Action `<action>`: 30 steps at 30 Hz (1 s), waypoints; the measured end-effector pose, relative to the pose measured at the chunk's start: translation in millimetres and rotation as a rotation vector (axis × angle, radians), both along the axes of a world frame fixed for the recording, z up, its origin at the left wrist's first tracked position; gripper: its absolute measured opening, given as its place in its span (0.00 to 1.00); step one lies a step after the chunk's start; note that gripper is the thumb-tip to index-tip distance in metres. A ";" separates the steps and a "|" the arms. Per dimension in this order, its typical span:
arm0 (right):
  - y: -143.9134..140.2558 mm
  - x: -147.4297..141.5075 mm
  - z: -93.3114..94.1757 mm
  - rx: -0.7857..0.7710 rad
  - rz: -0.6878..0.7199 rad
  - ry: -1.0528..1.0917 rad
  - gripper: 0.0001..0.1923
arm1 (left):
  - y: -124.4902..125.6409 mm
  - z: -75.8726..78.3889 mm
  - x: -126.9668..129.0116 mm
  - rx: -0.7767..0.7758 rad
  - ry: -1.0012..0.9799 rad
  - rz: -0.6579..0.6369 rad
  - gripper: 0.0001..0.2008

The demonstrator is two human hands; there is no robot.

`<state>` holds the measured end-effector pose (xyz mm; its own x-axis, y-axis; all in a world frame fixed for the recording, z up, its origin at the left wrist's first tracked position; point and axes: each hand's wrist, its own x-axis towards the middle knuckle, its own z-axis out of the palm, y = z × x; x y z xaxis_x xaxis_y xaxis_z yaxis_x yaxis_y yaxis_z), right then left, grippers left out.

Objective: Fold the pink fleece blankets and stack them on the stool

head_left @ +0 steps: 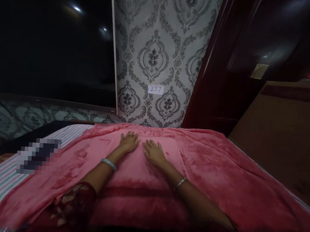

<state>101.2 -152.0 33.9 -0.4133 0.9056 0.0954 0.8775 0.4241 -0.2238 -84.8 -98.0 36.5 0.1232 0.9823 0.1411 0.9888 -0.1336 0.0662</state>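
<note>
Hands flat on pink blanket, both palms down near its far edge. Left hand fingers spread lightly, pressing on fabric, holding nothing; pale bangle on that wrist, dark red patterned sleeve lower down at frame bottom. Right hand also spread and flat on blanket, nothing pinched; thin bracelet on its wrist. Hands just beside each other, not touching, fingertips pointing toward wall. Blanket is plush, wrinkled, draped over bed and covering most of it, a darker fold band running across close to the person. Striped sheet shows uncovered at left of blanket, pink, white and grey stripes. Pixelated dark patch lies on the striped part, cannot tell what it is. Behind bed: damask wallpaper, grey on white, with small white label reading 277. Dark red wooden door right of wallpaper. Brown wooden panel at far right, beside bed. Left background very dark, two light reflections only.
</note>
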 end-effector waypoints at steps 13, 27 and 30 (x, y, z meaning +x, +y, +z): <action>54.1 64.1 -29.4 -0.002 -0.427 -0.013 0.29 | -7.0 -39.5 18.2 0.160 -0.005 -0.111 0.27; 50.7 80.3 -34.7 -0.058 -0.468 0.075 0.31 | 0.8 -19.3 -50.8 -0.127 -0.146 0.312 0.34; 48.1 82.0 -26.4 -0.080 -0.467 0.083 0.31 | -5.9 -10.0 -59.8 -0.156 -0.134 0.285 0.34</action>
<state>183.1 -104.0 7.5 0.0455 0.9984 0.0328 0.9479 -0.0328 -0.3168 -144.6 -104.0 26.5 -0.1684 0.9856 -0.0175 0.9660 0.1686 0.1962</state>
